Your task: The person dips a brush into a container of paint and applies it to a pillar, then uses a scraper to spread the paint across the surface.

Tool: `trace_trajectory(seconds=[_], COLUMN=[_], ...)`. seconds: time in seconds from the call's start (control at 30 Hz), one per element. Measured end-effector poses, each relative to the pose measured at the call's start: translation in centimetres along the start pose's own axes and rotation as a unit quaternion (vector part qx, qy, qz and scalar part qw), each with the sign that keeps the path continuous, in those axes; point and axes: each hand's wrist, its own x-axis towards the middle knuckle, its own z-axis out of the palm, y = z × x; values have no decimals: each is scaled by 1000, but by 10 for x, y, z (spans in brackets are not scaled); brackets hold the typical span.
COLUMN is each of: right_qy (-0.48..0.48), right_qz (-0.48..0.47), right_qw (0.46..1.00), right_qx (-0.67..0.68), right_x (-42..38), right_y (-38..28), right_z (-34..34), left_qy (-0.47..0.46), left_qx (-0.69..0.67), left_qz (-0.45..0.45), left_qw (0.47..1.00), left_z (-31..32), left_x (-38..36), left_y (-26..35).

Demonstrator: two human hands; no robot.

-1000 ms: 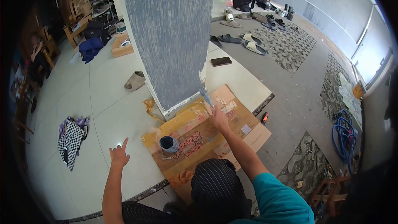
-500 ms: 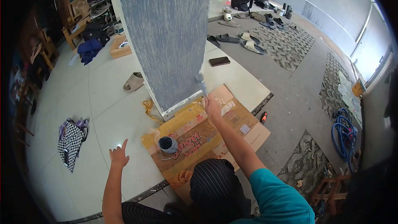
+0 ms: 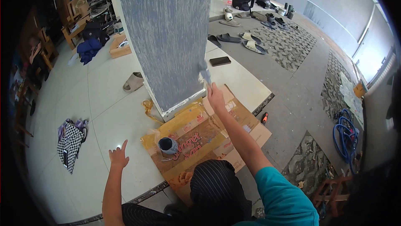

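Note:
A grey paintbrush (image 3: 205, 74) is held by my right hand (image 3: 215, 97), its bristles against the lower right edge of the pillar (image 3: 171, 38). Streaky grey paint covers the pillar's face, with pale edges. My left hand (image 3: 118, 156) hovers over the white floor tiles, empty, with its index finger and thumb stretched out. Between my hands, a paint-smeared cup (image 3: 168, 146) with dark contents stands on the flattened cardboard (image 3: 196, 164) at the pillar's foot.
A phone (image 3: 220, 61) lies right of the pillar, an orange-and-black tool (image 3: 265, 118) beyond the cardboard. One sandal (image 3: 133, 82) and a checkered cloth (image 3: 70, 144) are on the left. Further off are a blue hose (image 3: 345, 136), several sandals and a seated person (image 3: 36, 58).
My right hand has moved the brush slightly upward along the pillar's right edge. My left hand has hardly moved.

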Motion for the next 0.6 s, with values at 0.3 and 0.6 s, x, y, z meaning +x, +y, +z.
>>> trace_trajectory(seconds=[0.3,0.6], right_qy=[-65,-10], right_qz=[41,13], right_qw=[992,998], right_qx=[-96,-55], right_x=[-59,0], right_y=[31,-15], right_z=[-13,-7], left_qy=[-1,3], left_qx=[5,-28], left_qz=[-3,2], left_qw=[1000,1000], left_z=[-3,-2], left_x=[0,-1], left_y=[-1,-2])
